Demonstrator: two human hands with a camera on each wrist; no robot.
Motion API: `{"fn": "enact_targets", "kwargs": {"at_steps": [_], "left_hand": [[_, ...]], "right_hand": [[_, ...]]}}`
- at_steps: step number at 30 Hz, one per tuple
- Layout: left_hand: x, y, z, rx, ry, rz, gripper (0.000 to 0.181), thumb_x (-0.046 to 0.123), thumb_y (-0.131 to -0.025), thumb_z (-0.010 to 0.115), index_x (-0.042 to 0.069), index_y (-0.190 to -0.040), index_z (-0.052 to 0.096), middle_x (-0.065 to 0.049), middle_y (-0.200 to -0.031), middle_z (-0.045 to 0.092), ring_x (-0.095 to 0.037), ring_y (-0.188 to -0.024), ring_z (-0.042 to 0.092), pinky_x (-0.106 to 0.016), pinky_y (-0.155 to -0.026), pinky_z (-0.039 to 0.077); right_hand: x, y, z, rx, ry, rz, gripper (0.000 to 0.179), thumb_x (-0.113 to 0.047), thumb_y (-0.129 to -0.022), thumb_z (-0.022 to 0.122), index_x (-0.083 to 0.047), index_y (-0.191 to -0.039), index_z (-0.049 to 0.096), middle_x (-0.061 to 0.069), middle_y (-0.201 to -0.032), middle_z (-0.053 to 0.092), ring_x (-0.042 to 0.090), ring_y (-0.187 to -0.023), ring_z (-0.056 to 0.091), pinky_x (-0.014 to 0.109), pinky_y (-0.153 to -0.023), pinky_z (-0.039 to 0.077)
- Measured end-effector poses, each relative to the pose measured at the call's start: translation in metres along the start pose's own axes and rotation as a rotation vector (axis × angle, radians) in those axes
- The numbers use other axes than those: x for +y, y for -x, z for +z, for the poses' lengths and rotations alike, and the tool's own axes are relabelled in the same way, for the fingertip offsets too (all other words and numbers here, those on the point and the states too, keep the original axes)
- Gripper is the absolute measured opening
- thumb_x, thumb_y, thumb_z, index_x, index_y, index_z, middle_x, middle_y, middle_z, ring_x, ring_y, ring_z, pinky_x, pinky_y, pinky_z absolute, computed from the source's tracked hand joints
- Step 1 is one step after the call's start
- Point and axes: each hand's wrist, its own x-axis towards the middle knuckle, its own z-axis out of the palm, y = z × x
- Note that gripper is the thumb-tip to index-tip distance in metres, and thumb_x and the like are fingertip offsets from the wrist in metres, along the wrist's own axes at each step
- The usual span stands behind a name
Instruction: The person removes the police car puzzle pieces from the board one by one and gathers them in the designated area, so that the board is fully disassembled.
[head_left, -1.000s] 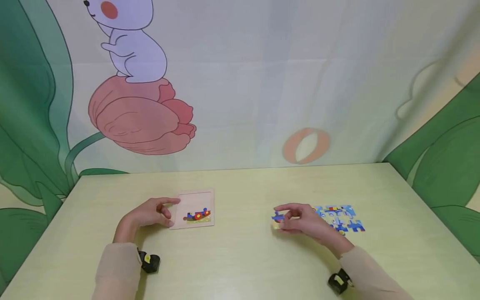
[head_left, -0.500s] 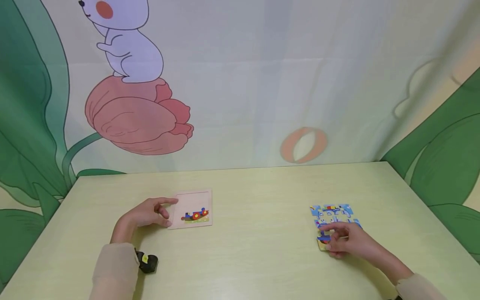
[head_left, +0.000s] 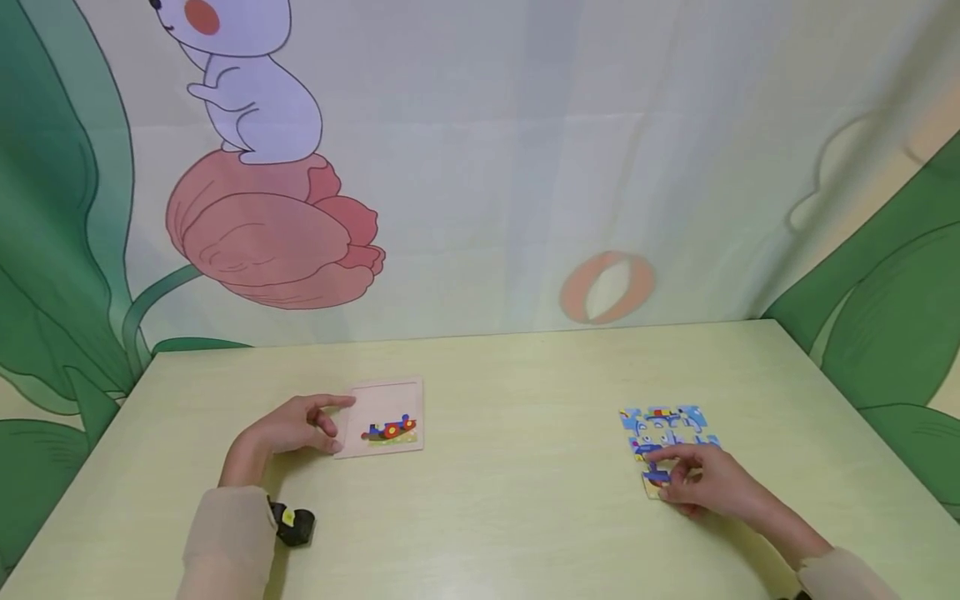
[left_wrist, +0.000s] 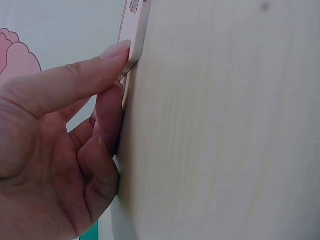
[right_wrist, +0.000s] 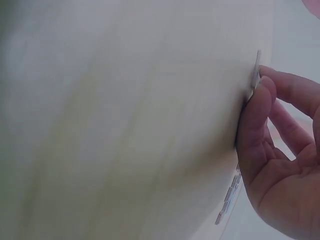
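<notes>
In the head view, my left hand [head_left: 296, 427] holds the left edge of a pale wooden puzzle tray [head_left: 378, 404]. The left wrist view has the thumb lying on the tray's rim [left_wrist: 135, 27], with other fingers curled on the table. Lying in the tray's lower right is a joined picture section [head_left: 390, 432] in red, blue and yellow. My right hand [head_left: 708, 479] pinches a blue, red and yellow puzzle piece [head_left: 654, 485] at the near side of several loose pieces [head_left: 663, 423]. Seen edge-on in the right wrist view, the piece [right_wrist: 256, 70] touches the fingertips. Part of the loose pieces is hidden behind the hand.
A light wooden table [head_left: 495, 500] carries everything. Behind it hangs a curtain [head_left: 480, 167] printed with a white animal and a pink flower. Green leaf prints flank both sides. A black wrist camera [head_left: 295, 525] sits on the left wrist.
My right hand has carried the puzzle piece from the table's middle rightward and nearer, to the loose pieces; over the last half second it has barely shifted. The left hand stays at the tray.
</notes>
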Motion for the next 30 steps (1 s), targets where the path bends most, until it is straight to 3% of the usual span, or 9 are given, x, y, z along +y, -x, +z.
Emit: {"fn": "enact_targets", "kwargs": {"at_steps": [13, 30], "left_hand": [[-0.0006, 0.0001, -0.0005, -0.011, -0.006, 0.02, 0.069, 0.007, -0.073, 0.074, 0.007, -0.135, 0.044, -0.005, -0.08, 0.053, -0.02, -0.079, 0.046, -0.032, -0.072, 0.036], [-0.0036, -0.0019, -0.0005, -0.007, 0.002, 0.023, 0.068, 0.007, -0.072, 0.074, 0.006, -0.134, 0.045, -0.005, -0.08, 0.052, -0.02, -0.078, 0.046, -0.031, -0.07, 0.036]], "right_hand": [[-0.0051, 0.0043, 0.0033, 0.081, 0.052, -0.035, 0.04, -0.006, -0.069, 0.076, 0.004, -0.104, 0.06, 0.007, -0.078, 0.051, 0.012, -0.056, 0.051, 0.026, -0.048, 0.046], [-0.0063, 0.0038, 0.0046, 0.113, 0.078, 0.032, 0.032, -0.003, -0.069, 0.076, 0.004, -0.097, 0.063, 0.006, -0.076, 0.05, 0.013, -0.056, 0.049, 0.025, -0.047, 0.045]]}}
